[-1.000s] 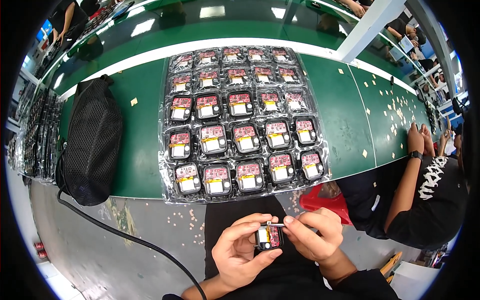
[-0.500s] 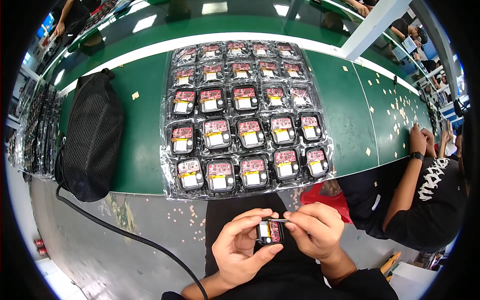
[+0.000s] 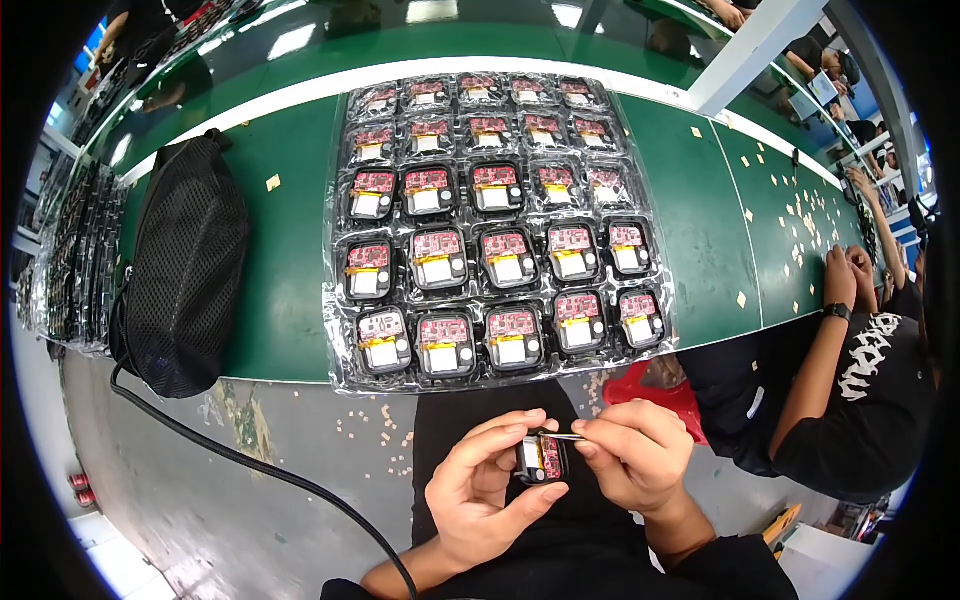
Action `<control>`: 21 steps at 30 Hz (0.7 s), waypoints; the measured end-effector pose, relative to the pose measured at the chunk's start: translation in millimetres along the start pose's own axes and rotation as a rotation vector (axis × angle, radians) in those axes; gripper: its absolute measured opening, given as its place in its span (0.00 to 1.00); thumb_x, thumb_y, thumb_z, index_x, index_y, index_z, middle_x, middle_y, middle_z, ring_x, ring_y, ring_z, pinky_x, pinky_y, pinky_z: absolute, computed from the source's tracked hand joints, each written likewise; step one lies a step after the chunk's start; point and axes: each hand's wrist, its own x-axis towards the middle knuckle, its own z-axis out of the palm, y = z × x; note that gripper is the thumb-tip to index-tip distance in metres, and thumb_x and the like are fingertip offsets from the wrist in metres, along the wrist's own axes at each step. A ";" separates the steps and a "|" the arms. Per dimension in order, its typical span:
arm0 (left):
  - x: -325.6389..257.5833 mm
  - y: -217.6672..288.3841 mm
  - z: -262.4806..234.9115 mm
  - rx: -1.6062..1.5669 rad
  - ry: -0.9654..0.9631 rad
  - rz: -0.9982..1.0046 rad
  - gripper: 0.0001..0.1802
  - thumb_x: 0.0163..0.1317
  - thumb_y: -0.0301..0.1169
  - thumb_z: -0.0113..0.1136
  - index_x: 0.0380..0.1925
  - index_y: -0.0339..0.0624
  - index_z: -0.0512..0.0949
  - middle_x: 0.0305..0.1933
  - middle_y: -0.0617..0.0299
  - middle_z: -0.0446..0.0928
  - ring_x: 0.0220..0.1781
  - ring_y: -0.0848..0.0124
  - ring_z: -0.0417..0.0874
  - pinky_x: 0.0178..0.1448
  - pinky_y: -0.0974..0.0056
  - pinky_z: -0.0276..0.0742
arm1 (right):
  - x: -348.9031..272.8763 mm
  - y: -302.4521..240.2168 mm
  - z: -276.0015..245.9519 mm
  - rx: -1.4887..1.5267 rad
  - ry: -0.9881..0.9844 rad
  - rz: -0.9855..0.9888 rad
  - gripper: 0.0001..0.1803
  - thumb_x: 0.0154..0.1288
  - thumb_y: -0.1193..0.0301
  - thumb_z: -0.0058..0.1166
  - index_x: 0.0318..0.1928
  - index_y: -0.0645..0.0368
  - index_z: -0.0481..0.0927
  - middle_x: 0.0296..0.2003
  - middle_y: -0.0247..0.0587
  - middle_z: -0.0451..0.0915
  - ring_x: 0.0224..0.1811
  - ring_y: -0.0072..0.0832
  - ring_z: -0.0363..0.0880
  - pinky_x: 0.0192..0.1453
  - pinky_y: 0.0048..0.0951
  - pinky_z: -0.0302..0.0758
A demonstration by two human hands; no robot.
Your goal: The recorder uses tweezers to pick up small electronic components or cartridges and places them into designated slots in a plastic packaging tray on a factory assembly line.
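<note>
My left hand grips a small black watch-like case by its edges, above my lap. Inside the case show a red circuit board and a white battery-like block. Between the thumb and fingers of my right hand is a thin pair of metal tweezers, its tip at the upper edge of the case. What the tip touches is too small to make out. Beyond my hands, a clear plastic tray on the table holds rows of similar cases with red boards and white blocks.
A black mesh bag lies on the green table, left of the tray. A black cable runs down past my left arm. Stacked trays stand far left. At right sits a co-worker; small tan squares lie scattered there.
The tweezers and my right hand have shifted very slightly; more of the metal shows between fingers and case. My left hand still holds the case. The view has moved a little.
</note>
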 end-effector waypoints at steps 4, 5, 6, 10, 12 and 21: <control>-0.2 -0.6 -1.4 0.010 -0.006 0.013 0.32 0.55 0.12 0.71 0.60 0.29 0.70 0.65 0.37 0.70 0.66 0.50 0.77 0.67 0.52 0.79 | -1.3 0.5 1.7 0.022 0.010 0.008 0.09 0.55 0.70 0.71 0.35 0.59 0.87 0.27 0.37 0.81 0.23 0.29 0.78 0.25 0.28 0.73; 0.1 -0.7 -1.3 0.009 -0.007 0.012 0.32 0.55 0.12 0.71 0.60 0.29 0.70 0.65 0.37 0.70 0.66 0.50 0.77 0.67 0.52 0.79 | -1.4 0.1 1.3 0.022 0.007 0.013 0.08 0.55 0.70 0.71 0.35 0.59 0.87 0.27 0.37 0.81 0.23 0.29 0.78 0.25 0.28 0.73; 0.3 -0.8 -1.1 0.014 -0.007 0.018 0.32 0.55 0.12 0.71 0.60 0.29 0.70 0.65 0.37 0.70 0.66 0.50 0.77 0.67 0.52 0.79 | -1.4 -0.1 1.0 0.021 0.006 0.014 0.08 0.55 0.70 0.71 0.35 0.59 0.87 0.27 0.37 0.81 0.23 0.29 0.78 0.25 0.28 0.73; -0.4 -0.8 0.6 0.017 -0.014 0.030 0.32 0.55 0.13 0.71 0.60 0.28 0.70 0.64 0.37 0.71 0.66 0.51 0.78 0.66 0.52 0.80 | -2.1 -3.0 -0.4 0.015 -0.005 0.031 0.09 0.55 0.70 0.71 0.35 0.59 0.87 0.27 0.38 0.81 0.23 0.29 0.78 0.25 0.27 0.73; -2.0 -0.4 0.4 0.026 -0.004 0.024 0.32 0.55 0.13 0.72 0.60 0.28 0.70 0.64 0.37 0.71 0.66 0.51 0.78 0.66 0.52 0.80 | -3.6 -4.5 0.9 0.015 -0.007 0.044 0.09 0.56 0.70 0.71 0.36 0.59 0.87 0.27 0.38 0.81 0.23 0.29 0.78 0.25 0.27 0.73; -4.1 0.9 3.2 0.084 0.039 0.045 0.32 0.54 0.14 0.73 0.59 0.26 0.71 0.63 0.35 0.72 0.64 0.51 0.79 0.65 0.53 0.81 | -6.6 -5.5 6.0 -0.061 0.028 -0.051 0.13 0.52 0.74 0.72 0.40 0.59 0.88 0.29 0.34 0.79 0.20 0.27 0.76 0.23 0.27 0.71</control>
